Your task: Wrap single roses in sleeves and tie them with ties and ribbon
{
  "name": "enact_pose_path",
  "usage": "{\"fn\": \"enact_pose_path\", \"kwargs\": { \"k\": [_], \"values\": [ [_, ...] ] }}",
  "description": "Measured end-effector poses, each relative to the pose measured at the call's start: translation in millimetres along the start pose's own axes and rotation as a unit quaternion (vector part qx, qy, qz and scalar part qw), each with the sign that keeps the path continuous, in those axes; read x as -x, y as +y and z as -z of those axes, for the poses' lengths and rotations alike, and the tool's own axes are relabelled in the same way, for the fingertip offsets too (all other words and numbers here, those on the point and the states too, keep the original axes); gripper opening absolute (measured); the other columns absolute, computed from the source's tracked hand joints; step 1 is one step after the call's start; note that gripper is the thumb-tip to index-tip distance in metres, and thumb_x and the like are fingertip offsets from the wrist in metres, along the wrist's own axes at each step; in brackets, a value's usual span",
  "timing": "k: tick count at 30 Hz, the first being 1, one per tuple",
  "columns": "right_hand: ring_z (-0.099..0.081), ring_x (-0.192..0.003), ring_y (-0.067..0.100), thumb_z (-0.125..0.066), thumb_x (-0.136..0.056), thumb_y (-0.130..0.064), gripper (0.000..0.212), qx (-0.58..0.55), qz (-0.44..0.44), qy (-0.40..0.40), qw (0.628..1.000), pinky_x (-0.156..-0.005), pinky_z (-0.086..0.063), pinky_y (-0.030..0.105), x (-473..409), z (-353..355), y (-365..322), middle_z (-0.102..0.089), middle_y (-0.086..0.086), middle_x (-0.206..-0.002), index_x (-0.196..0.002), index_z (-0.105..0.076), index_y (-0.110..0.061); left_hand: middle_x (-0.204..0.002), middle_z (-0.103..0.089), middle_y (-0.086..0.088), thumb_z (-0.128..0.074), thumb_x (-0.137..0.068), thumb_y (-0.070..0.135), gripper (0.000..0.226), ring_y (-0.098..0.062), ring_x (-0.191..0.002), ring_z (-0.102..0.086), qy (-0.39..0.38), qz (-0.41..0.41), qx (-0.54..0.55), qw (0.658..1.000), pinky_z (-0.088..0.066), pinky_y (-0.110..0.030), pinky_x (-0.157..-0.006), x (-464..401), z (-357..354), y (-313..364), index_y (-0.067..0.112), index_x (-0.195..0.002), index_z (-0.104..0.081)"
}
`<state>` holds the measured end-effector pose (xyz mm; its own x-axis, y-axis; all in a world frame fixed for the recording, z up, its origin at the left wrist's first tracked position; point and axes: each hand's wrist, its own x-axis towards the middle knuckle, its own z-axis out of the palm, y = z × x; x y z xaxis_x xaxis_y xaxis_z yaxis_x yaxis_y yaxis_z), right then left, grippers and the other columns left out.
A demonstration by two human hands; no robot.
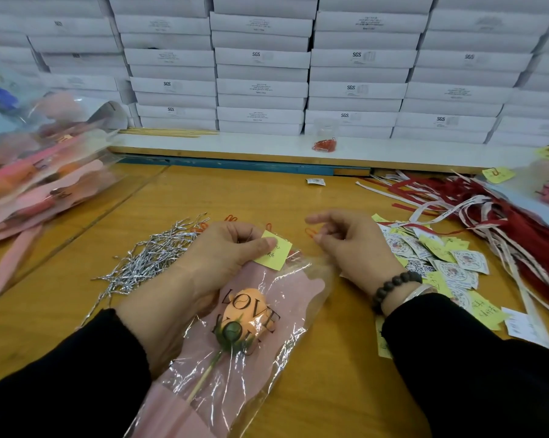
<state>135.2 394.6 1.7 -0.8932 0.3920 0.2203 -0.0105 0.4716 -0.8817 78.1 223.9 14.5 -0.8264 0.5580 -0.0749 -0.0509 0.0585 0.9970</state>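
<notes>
Stacked white boxes (263, 86) behind a wooden tabletop (241, 197). Orange rose (240, 314) in pink sleeve (276, 298), stem toward viewer. Left hand (222, 251) pinching yellow tag (274, 251) at sleeve's top; right hand (349, 241) beside it, pinching probably a red clip (311, 232). Silver ties (153, 257) left of sleeve, ribbons (488, 210) right.

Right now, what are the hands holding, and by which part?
The left hand pins the yellow note under its thumb against the top edge of the sleeve. The right hand pinches a red paper clip by one end.
</notes>
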Motion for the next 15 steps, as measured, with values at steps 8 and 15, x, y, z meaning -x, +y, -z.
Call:
{"fn": "enact_pose_path", "kwargs": {
  "k": [8, 15],
  "values": [
    [-0.062, -0.061, 0.003, -0.065, -0.082, 0.000, 0.017, -0.122, 0.012, 0.016, 0.992, -0.061, -0.050, 0.012, 8, -7, -19, -0.069, -0.003, -0.068, -0.079, -0.063, -0.017, -0.062, -0.061, -0.006, -0.064, -0.083, 0.005, 0.020, -0.012, -0.051, -0.055, -0.005, -0.016, -0.007, 1.000, -0.045, -0.019, -0.050, -1, -3, -1, 0.003, -0.063, -0.060],
    [-0.061, -0.051, -0.002, -0.062, -0.084, 0.002, 0.015, -0.177, 0.019, -0.010, 0.984, -0.047, -0.046, 0.011, 14, -18, -26, -0.066, -0.003, -0.062, -0.077, -0.064, -0.011, -0.056, -0.062, 0.001, -0.064, -0.083, 0.004, 0.024, -0.007, -0.053, -0.054, -0.017, -0.028, -0.024, 0.999, -0.044, -0.017, -0.051, -1, -3, -1, 0.007, -0.059, -0.062]
  ]
}}
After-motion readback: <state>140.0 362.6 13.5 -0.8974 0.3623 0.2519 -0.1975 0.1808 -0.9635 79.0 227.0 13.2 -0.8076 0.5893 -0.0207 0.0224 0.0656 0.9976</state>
